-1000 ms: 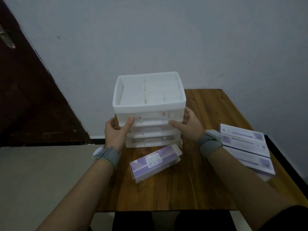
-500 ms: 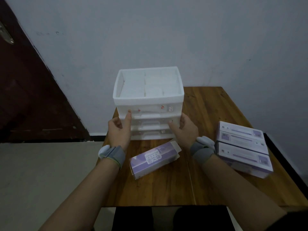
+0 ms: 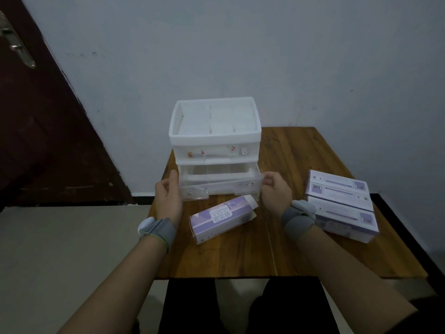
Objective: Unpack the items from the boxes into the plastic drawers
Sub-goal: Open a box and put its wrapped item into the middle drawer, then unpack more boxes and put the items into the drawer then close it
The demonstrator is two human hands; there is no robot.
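The task looked like it had only just begun. The white plastic drawer unit (image 3: 215, 150) stood in the middle of the frame, at the far left part of the brown wooden bench (image 3: 301, 249). Its middle clear plastic drawer (image 3: 220, 183) was pulled part way out, and it looked empty inside. The left hand (image 3: 168, 201) was curled on the drawer's left front corner, and the right hand (image 3: 274, 194) pinched its right front corner — both hands were closed on the drawer. The top tray of the unit seemed to have white things in it, but I could not tell what they were.

Nothing from the boxes could be seen in the open drawer yet. One purple and white cardboard box (image 3: 222, 219) lay on its side just in front of the drawer, between the two hands, with its end flap open. A stack of three more purple and white boxes (image 3: 342, 206) sat at the right of the frame, and they looked shut. So I think nearly all the unpacking was left to do.

The bench top was smooth wood with dark grain. Behind it was a plain pale wall (image 3: 240, 56) — a dark brown door (image 3: 36, 128) filled the upper left of the frame, and a pale floor (image 3: 72, 249) showed at the lower left.
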